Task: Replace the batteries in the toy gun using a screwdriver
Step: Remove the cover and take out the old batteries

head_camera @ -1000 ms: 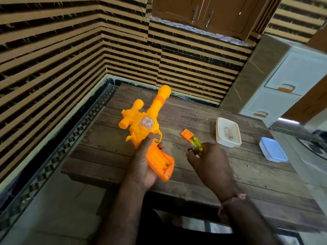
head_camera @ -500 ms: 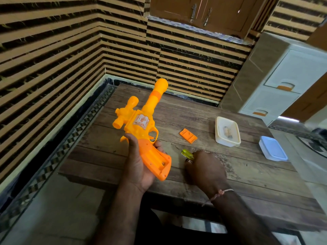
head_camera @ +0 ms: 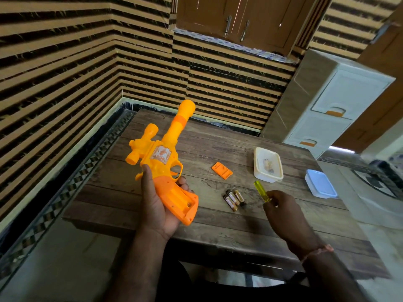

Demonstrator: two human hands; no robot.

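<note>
We look down at our two hands over a wooden table [head_camera: 218,225]. Our left hand [head_camera: 156,205] grips an orange toy gun [head_camera: 162,158] by its handle, thumb along the near side and fingers curled round the far side, with the barrel pointing away from us. The battery bay in the handle faces up, open and with no cells in it. Our right hand [head_camera: 283,212] is closed round a screwdriver [head_camera: 261,191], and its yellow grip sticks out beyond the fingers. Between the two hands, three batteries [head_camera: 234,198] lie side by side on the table. Beyond them, past the left hand, lies the small orange cover [head_camera: 222,170]. Past the right hand stands an open white box [head_camera: 267,164] holding small items, with a blue lid [head_camera: 320,185] further right
</note>
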